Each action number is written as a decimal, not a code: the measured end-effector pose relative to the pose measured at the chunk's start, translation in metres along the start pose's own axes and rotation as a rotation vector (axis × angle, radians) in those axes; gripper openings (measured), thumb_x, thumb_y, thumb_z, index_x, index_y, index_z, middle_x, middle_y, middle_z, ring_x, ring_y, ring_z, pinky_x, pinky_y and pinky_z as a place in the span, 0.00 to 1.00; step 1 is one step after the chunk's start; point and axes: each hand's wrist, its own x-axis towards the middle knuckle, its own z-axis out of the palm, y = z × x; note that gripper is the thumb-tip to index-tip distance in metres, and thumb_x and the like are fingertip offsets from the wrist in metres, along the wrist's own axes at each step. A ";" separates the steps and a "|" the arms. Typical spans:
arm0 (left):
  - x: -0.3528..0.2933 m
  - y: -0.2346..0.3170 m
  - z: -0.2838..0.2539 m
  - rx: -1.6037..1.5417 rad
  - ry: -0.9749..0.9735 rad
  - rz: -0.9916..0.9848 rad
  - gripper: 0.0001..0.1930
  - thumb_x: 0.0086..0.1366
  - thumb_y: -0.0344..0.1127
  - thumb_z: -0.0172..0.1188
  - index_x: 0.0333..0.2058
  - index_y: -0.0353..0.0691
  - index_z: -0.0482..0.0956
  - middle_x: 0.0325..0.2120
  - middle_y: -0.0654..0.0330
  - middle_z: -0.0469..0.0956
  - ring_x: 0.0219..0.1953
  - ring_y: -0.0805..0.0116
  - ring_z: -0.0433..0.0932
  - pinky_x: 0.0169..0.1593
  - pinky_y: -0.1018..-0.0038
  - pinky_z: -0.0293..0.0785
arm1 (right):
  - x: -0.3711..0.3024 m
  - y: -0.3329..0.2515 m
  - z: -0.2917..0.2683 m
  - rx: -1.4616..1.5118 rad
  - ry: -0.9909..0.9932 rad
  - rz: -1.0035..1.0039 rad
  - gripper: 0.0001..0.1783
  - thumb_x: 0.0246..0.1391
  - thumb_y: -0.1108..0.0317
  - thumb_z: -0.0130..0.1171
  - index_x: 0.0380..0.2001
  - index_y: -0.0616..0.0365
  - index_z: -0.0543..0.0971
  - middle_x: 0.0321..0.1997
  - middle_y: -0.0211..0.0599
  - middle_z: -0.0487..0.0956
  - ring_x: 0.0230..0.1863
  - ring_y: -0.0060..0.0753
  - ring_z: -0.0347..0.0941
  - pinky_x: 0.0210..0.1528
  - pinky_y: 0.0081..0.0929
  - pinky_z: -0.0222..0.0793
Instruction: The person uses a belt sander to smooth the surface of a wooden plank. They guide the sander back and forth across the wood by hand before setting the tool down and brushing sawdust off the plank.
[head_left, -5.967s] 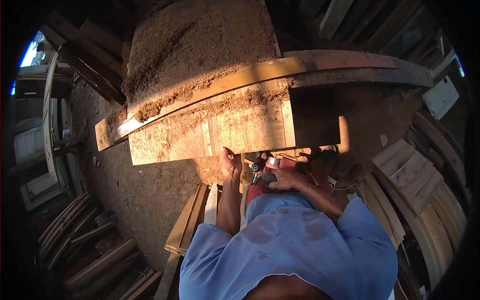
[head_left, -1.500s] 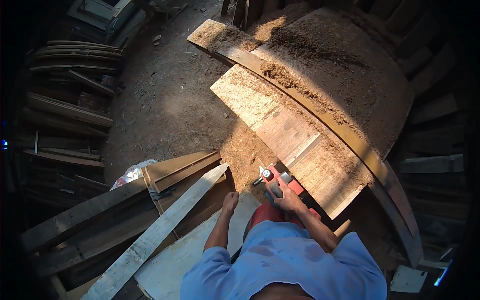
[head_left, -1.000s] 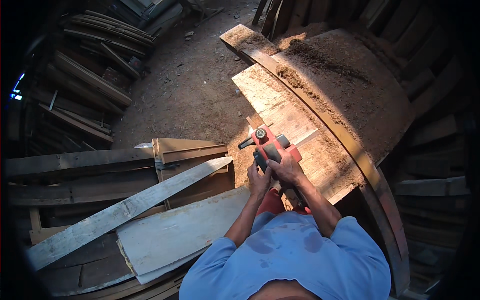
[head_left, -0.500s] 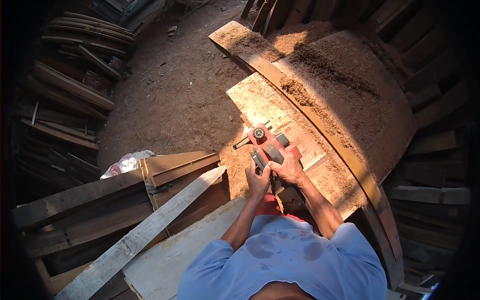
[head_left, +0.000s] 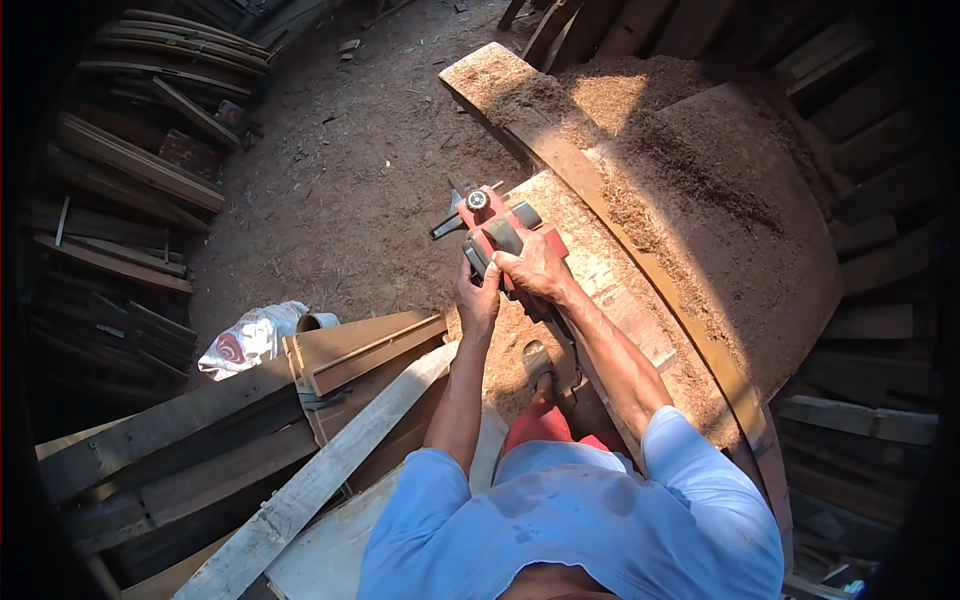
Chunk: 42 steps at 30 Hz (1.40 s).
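Note:
A red electric planer point(head_left: 500, 232) with a black knob at its front is held out over the near edge of the sunlit wooden work surface point(head_left: 610, 290). My right hand point(head_left: 535, 268) is wrapped around its handle from the right. Against its left side, near a black housing, my left hand point(head_left: 478, 292) is closed with the thumb up. A black fence-like bracket point(head_left: 447, 226) sticks out to the planer's left. The planer's underside is hidden, so I cannot tell whether it touches wood.
A long curved plank point(head_left: 655, 270) strewn with shavings crosses the work surface. Sawdust heaps point(head_left: 690, 160) lie beyond it. At left, a pale board point(head_left: 330, 470) slants over stacked timber point(head_left: 180, 420), near a white sack point(head_left: 250, 340). My foot point(head_left: 540, 362) stands amid shavings.
Both hands have carried the planer forward and to the left, with my arms stretching out further. My foot now shows below it. The grip looks the same.

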 end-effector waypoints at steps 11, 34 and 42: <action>-0.128 0.004 0.028 0.089 -0.009 -0.032 0.23 0.70 0.41 0.67 0.58 0.37 0.78 0.42 0.50 0.81 0.44 0.59 0.79 0.49 0.63 0.75 | -0.122 0.029 -0.019 0.020 -0.003 0.107 0.26 0.54 0.62 0.66 0.53 0.67 0.78 0.36 0.44 0.84 0.38 0.35 0.80 0.44 0.35 0.77; -0.008 0.002 0.009 0.010 0.089 0.032 0.19 0.73 0.39 0.63 0.56 0.35 0.79 0.40 0.60 0.85 0.41 0.70 0.81 0.48 0.69 0.77 | 0.006 0.025 0.006 -0.045 0.008 -0.073 0.25 0.52 0.55 0.65 0.40 0.72 0.79 0.37 0.61 0.83 0.42 0.55 0.83 0.45 0.45 0.78; 0.024 0.003 0.002 -0.004 0.083 0.029 0.21 0.73 0.40 0.62 0.60 0.36 0.78 0.45 0.56 0.85 0.45 0.67 0.82 0.52 0.69 0.77 | 0.040 0.010 0.004 -0.113 0.001 -0.143 0.31 0.50 0.54 0.64 0.43 0.76 0.77 0.34 0.62 0.82 0.39 0.57 0.83 0.44 0.46 0.78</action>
